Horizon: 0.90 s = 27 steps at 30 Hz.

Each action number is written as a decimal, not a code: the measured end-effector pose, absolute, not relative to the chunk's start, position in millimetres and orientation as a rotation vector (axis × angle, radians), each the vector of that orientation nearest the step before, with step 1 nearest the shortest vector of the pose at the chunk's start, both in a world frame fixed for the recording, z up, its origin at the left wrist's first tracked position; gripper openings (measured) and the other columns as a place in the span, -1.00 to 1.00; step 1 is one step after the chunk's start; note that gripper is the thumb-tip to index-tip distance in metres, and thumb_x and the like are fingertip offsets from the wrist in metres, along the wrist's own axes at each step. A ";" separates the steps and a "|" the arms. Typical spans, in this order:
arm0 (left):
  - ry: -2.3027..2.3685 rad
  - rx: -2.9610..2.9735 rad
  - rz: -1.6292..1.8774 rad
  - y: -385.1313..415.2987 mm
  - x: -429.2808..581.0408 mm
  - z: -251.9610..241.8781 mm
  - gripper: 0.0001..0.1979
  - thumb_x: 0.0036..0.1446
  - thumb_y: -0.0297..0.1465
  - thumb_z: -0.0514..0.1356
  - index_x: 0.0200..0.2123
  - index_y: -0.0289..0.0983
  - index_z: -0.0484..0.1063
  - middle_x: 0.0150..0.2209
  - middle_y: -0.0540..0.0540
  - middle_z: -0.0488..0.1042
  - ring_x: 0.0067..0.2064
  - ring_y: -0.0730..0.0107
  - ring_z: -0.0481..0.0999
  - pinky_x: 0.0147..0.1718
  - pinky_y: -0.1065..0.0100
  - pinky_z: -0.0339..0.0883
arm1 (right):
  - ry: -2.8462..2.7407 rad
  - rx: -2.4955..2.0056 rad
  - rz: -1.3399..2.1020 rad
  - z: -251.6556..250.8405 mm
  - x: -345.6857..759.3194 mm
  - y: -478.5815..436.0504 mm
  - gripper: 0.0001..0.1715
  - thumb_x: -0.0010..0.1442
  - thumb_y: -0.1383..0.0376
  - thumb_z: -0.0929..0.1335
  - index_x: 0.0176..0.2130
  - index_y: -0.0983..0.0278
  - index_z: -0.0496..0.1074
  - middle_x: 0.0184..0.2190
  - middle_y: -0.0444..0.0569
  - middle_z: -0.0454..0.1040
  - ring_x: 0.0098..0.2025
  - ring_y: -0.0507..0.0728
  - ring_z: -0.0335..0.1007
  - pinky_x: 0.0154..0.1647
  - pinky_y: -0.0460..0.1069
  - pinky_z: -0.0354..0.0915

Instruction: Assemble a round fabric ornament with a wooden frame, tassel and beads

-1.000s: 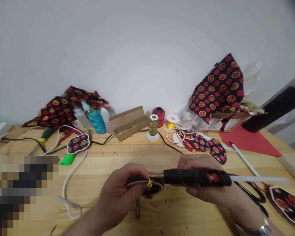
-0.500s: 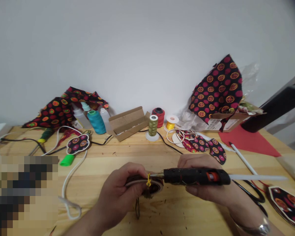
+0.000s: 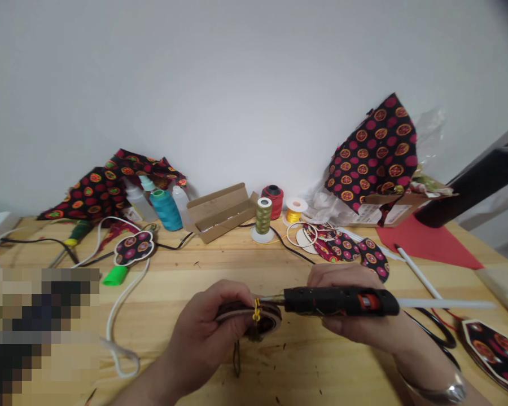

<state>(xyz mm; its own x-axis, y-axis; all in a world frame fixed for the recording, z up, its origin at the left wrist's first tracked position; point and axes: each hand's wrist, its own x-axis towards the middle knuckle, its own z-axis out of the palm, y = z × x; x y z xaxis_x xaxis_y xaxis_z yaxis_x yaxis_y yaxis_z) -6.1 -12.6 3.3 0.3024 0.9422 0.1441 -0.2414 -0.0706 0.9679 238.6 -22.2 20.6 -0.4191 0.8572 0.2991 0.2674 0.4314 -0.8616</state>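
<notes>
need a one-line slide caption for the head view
Left hand grips a round piece with yellow cord; right hand points a black glue gun at it.

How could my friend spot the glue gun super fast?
Find the wooden table, then the right hand above it. The glue gun is the long black thing held there. Unlike the round piece in the left hand, it has a white stick poking out behind.
</notes>
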 end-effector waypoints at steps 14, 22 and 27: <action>0.705 1.432 1.078 -7.8 -14.5 -3.9 -0.82 0.09 -0.57 0.24 -0.31 -0.15 0.49 -0.44 0.06 0.59 -0.46 0.48 0.58 -0.44 0.51 0.48 | -1.903 -0.970 1.033 21.9 236.1 -24.4 -0.82 0.04 0.26 0.40 -0.50 0.30 0.37 -0.51 -0.07 0.41 -0.48 0.04 0.30 -0.48 -0.06 0.20; 0.715 1.409 1.060 -9.0 -12.9 -1.1 -0.84 0.09 -0.56 0.25 -0.32 -0.17 0.48 -0.44 0.05 0.62 -0.45 0.48 0.59 -0.43 0.52 0.48 | -1.931 -0.961 0.958 21.8 235.8 -25.2 -0.84 0.04 0.29 0.41 -0.50 0.30 0.38 -0.51 -0.07 0.40 -0.47 0.04 0.29 -0.47 -0.06 0.20; 0.719 1.395 1.023 -8.6 -14.3 -1.8 -0.89 0.11 -0.54 0.24 -0.32 -0.21 0.46 -0.42 0.00 0.64 -0.43 0.43 0.61 -0.42 0.47 0.51 | -1.976 -0.925 0.835 21.9 234.6 -24.3 -0.90 0.00 0.32 0.42 -0.45 0.30 0.41 -0.50 -0.06 0.39 -0.46 0.06 0.29 -0.46 -0.04 0.20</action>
